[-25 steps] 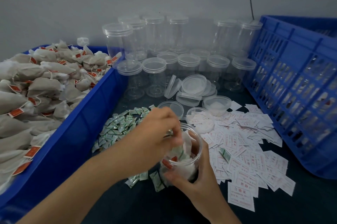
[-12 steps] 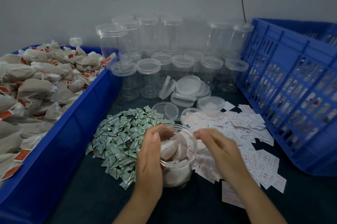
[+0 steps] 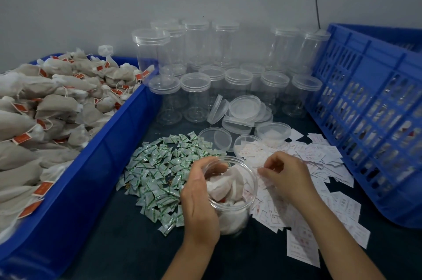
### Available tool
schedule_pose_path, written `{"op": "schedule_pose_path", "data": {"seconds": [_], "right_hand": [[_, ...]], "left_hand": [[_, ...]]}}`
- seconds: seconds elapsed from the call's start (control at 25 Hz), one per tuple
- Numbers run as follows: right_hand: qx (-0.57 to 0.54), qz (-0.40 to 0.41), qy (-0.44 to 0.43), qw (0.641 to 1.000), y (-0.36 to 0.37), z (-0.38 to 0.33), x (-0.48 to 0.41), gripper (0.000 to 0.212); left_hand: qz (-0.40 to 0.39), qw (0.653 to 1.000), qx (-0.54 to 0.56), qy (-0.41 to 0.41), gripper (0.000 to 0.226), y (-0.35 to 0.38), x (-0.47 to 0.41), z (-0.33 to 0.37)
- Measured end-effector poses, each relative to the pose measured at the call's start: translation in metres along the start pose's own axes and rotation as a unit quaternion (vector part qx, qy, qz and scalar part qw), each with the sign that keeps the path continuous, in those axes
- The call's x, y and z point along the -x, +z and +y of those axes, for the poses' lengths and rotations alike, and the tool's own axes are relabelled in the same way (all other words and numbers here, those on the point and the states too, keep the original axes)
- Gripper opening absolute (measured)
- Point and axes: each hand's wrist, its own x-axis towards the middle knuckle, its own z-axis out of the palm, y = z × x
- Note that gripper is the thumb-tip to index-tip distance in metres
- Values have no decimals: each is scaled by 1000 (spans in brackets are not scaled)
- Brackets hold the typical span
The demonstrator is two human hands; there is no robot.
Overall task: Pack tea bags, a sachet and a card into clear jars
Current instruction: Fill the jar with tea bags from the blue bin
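An open clear jar (image 3: 235,218) stands on the dark table near me, filled with white tea bags (image 3: 222,185). My left hand (image 3: 201,200) wraps around the jar's left side, thumb over the rim. My right hand (image 3: 285,174) is just right of the jar's rim, its fingertips pinched on a white card (image 3: 261,177) from the card pile (image 3: 319,158). Green-and-white sachets (image 3: 157,172) lie in a heap left of the jar.
A blue bin (image 3: 96,165) on the left holds a heap of tea bags (image 3: 45,108) with red tags. Several empty lidded jars (image 3: 196,95) stand at the back, loose lids (image 3: 244,108) before them. A blue slatted crate (image 3: 365,120) borders the right.
My left hand left the jar's mouth and now grips its side. My right hand let go of the jar, moved onto the card pile and closed on a card.
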Motion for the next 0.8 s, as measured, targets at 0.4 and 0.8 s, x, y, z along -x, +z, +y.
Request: {"op": "schedule_pose_path", "data": {"seconds": [0.4, 0.8], "right_hand": [[-196, -106, -221, 949, -45, -87, 57, 10], [-59, -61, -225, 971, -49, -80, 57, 8]], "left_hand": [[6, 999, 32, -9, 41, 2, 0, -1], [24, 999, 19, -17, 47, 2, -1, -3]]}}
